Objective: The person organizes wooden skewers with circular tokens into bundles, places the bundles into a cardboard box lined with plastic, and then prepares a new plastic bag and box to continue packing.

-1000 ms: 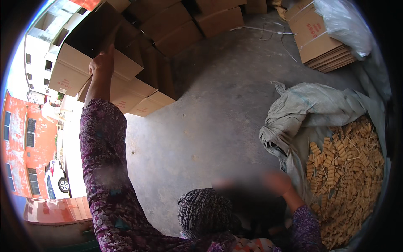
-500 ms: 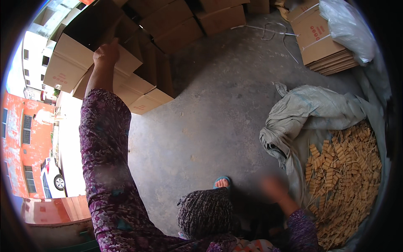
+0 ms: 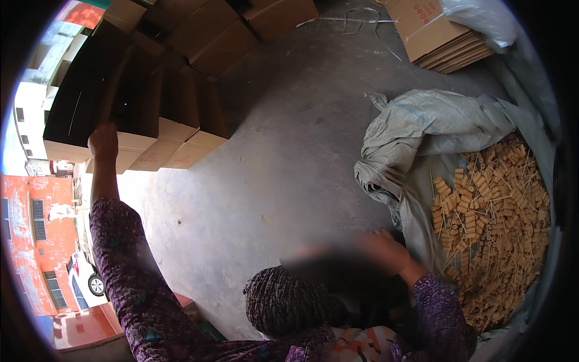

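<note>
My left arm, in a purple patterned sleeve, reaches out to the far left. There my left hand (image 3: 104,143) is closed over the near upper edge of an open cardboard box (image 3: 65,151); the inside of the box is dark. Low on the right is my right hand (image 3: 389,252), by the folded edge of a pale woven sack (image 3: 422,235). A blurred patch covers part of that hand, so whether it holds anything cannot be made out. Inside the sack lies a heap of tan ridged pieces on thin sticks (image 3: 494,223).
More open cardboard boxes (image 3: 208,36) stand in rows at the far left. Flattened cartons (image 3: 452,51) are stacked at the far right under clear plastic (image 3: 482,21). A loose white strap (image 3: 353,19) lies on the concrete floor (image 3: 271,157). A white car (image 3: 84,274) is outside.
My left hand has come nearer and left with the box edge, and the box now stands more in line with its row. My right hand has shifted slightly away from me. The view has turned.
</note>
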Motion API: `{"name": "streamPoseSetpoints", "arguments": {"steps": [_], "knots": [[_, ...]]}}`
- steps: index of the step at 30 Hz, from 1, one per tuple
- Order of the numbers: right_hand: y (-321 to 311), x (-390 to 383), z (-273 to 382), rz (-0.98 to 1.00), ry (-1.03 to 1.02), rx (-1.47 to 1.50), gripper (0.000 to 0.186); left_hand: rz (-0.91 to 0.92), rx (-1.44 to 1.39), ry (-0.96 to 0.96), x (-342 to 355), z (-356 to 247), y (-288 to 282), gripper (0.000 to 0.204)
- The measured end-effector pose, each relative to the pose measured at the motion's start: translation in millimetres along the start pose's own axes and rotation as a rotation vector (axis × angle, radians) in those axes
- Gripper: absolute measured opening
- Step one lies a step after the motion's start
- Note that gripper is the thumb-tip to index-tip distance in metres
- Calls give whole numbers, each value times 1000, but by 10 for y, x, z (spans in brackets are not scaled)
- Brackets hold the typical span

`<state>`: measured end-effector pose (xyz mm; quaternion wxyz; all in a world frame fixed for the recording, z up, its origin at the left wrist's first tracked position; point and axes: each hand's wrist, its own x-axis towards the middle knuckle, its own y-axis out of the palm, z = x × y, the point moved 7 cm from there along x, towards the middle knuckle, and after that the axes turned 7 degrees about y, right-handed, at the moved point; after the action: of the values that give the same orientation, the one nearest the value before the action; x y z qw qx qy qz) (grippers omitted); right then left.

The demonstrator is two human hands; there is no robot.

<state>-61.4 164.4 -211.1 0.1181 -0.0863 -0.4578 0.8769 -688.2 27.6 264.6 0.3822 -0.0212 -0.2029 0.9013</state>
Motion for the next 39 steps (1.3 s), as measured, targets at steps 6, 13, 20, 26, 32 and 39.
{"name": "streamPoseSetpoints", "arguments": {"steps": [6,13,20,26,32,39], "knots": [[-990,359,576,3,-201,-292,43,-256,50,186,-890,-249,-1242,8],[-201,809,-149,149,24,-282,13,-672,-517,133,-1879,-551,-3024,11],[-532,847,-339,16,108,-297,18,-975,-698,690,-2379,-1548,-3873,6],[-1300,509,-382,-438,0,-303,9,-1078,-660,785,-2604,-2066,-3986,30],[-1555,571,-551,-136,170,-273,11,-719,-820,350,-1735,-2003,-3346,67],[-2000,595,-788,-200,284,29,12,-849,-1196,968,-2014,-3447,-4234,48]]}}
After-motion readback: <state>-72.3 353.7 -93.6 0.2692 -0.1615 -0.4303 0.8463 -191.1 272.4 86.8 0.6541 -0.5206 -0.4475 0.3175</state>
